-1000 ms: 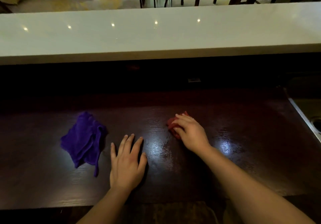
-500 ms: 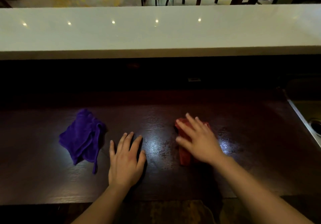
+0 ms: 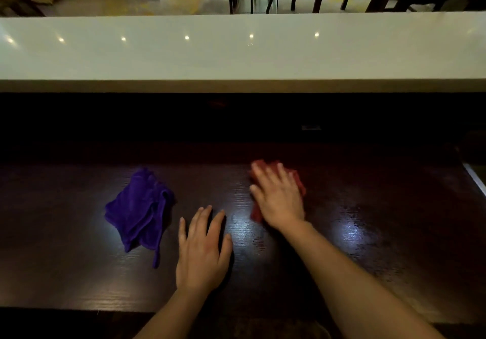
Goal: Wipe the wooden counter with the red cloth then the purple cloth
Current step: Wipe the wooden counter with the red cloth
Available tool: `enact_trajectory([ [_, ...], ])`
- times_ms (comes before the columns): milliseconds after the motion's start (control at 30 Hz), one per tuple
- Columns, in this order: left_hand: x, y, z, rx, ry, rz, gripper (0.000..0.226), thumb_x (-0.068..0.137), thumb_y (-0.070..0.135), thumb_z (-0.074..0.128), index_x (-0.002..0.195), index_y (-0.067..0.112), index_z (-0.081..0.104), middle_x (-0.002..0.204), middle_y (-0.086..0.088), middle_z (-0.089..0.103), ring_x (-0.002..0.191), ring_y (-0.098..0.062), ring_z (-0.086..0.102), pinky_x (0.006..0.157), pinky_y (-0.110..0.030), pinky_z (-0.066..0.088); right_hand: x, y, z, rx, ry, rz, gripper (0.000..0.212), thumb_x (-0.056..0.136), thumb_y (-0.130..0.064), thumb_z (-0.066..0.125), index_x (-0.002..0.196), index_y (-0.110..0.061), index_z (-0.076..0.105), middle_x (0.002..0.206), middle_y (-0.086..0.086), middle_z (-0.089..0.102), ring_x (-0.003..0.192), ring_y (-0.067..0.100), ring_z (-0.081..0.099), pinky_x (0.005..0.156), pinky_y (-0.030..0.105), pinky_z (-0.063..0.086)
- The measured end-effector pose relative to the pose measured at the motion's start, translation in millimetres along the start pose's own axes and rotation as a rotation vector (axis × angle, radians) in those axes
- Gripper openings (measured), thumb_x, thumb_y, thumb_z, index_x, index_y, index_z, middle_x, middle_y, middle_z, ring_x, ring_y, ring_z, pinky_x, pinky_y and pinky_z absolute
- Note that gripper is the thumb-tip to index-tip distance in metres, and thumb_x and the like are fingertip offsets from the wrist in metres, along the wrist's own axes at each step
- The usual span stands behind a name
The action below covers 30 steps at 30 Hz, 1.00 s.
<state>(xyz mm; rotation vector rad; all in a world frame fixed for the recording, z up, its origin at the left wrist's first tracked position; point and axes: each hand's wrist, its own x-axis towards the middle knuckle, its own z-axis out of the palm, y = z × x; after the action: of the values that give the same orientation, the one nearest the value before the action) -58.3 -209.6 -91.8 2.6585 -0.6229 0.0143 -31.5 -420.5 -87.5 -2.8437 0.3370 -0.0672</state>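
Observation:
The dark wooden counter (image 3: 368,233) stretches across the lower half of the view. My right hand (image 3: 278,196) lies flat on the red cloth (image 3: 298,178), pressing it onto the counter right of centre; most of the cloth is hidden under the palm and the hand is blurred. My left hand (image 3: 202,249) rests flat on the bare wood with fingers spread, holding nothing. The purple cloth (image 3: 139,212) lies crumpled on the counter just left of my left hand, apart from it.
A raised white ledge (image 3: 236,52) runs along the back of the counter. A sink's metal rim (image 3: 474,178) shows at the right edge. Chairs and tables stand on the floor beyond the ledge.
My right hand has slid the red cloth to the right and then back away from me across the counter. My left hand and the purple cloth stay put.

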Motion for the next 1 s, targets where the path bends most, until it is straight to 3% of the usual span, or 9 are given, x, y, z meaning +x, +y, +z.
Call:
enact_trajectory([
  [100, -2, -2, -2, -0.094, 0.044, -0.041, 0.05, 0.092, 0.041, 0.036, 0.128, 0.012, 0.055, 0.144, -0.013, 0.048, 0.138, -0.027, 0.038, 0.115, -0.059, 0.022, -61, -38, 22, 0.02, -0.053, -0.408, 0.06, 0.096, -0.047, 0.037, 0.152, -0.038, 0.018, 0.155, -0.008, 0.037, 0.149, 0.023, 0.017, 0.12, 0.046, 0.014],
  [167, -3, -4, -2, -0.127, 0.059, -0.056, 0.046, 0.093, 0.042, 0.036, 0.122, 0.011, 0.055, 0.141, -0.012, 0.05, 0.136, -0.026, 0.04, 0.115, -0.059, 0.023, -80, -18, 16, 0.03, -0.134, -0.522, 0.064, 0.093, -0.049, 0.041, 0.152, -0.042, 0.015, 0.155, -0.011, 0.035, 0.149, 0.016, 0.015, 0.121, 0.043, 0.011],
  [233, -3, -5, 0, -0.12, 0.062, -0.037, 0.049, 0.093, 0.042, 0.036, 0.125, 0.011, 0.055, 0.14, -0.011, 0.05, 0.135, -0.026, 0.041, 0.115, -0.059, 0.023, -62, 14, 12, -0.025, -0.08, -0.463, 0.062, 0.093, -0.05, 0.042, 0.15, -0.044, 0.02, 0.157, -0.012, 0.032, 0.149, 0.015, 0.017, 0.121, 0.043, 0.011],
  [367, -1, -3, 0, -0.114, 0.075, -0.026, 0.05, 0.092, 0.041, 0.037, 0.127, 0.011, 0.056, 0.139, -0.011, 0.052, 0.135, -0.027, 0.041, 0.115, -0.06, 0.022, -4, 16, -8, 0.021, 0.003, 0.013, 0.058, 0.095, -0.05, 0.043, 0.15, -0.041, 0.026, 0.16, -0.01, 0.026, 0.15, 0.021, 0.011, 0.121, 0.043, 0.008],
  [533, 0, -4, -1, -0.036, 0.036, -0.023, 0.056, 0.089, 0.044, 0.034, 0.128, 0.013, 0.06, 0.141, -0.013, 0.052, 0.137, -0.029, 0.041, 0.115, -0.059, 0.021, -94, -6, 19, -0.011, -0.019, -0.407, 0.047, 0.096, -0.055, 0.038, 0.142, -0.046, 0.037, 0.155, -0.009, 0.036, 0.146, 0.027, 0.024, 0.118, 0.048, 0.02],
  [600, 1, -4, 1, 0.028, 0.006, -0.01, 0.058, 0.087, 0.046, 0.035, 0.128, 0.016, 0.062, 0.143, -0.014, 0.051, 0.139, -0.03, 0.038, 0.116, -0.06, 0.018, -118, 34, 7, -0.037, -0.049, -0.411, 0.05, 0.096, -0.06, 0.035, 0.144, -0.05, 0.031, 0.156, -0.012, 0.034, 0.147, 0.022, 0.023, 0.118, 0.045, 0.019],
  [800, 2, 0, 5, 0.161, -0.121, 0.113, 0.059, 0.089, 0.056, 0.033, 0.142, 0.033, 0.047, 0.155, -0.012, 0.035, 0.147, -0.03, 0.019, 0.116, -0.064, 0.008, -82, 125, -34, -0.013, 0.124, 0.316, 0.053, 0.094, -0.053, 0.049, 0.144, -0.041, 0.039, 0.155, -0.007, 0.036, 0.147, 0.029, 0.02, 0.119, 0.049, 0.016],
  [867, 2, 0, 4, 0.167, -0.134, 0.131, 0.058, 0.089, 0.057, 0.033, 0.143, 0.038, 0.043, 0.156, -0.01, 0.034, 0.148, -0.03, 0.017, 0.115, -0.065, 0.008, -87, 97, -23, -0.017, 0.121, 0.242, 0.05, 0.095, -0.05, 0.05, 0.143, -0.041, 0.041, 0.156, -0.008, 0.034, 0.147, 0.032, 0.02, 0.118, 0.051, 0.018],
  [1000, 1, 1, 1, 0.167, -0.144, 0.119, 0.06, 0.088, 0.058, 0.031, 0.144, 0.039, 0.042, 0.156, -0.01, 0.033, 0.148, -0.029, 0.016, 0.116, -0.064, 0.008, -154, 78, -4, -0.044, 0.031, -0.203, 0.049, 0.097, -0.056, 0.037, 0.145, -0.047, 0.033, 0.157, -0.015, 0.031, 0.148, 0.025, 0.019, 0.119, 0.048, 0.016],
])
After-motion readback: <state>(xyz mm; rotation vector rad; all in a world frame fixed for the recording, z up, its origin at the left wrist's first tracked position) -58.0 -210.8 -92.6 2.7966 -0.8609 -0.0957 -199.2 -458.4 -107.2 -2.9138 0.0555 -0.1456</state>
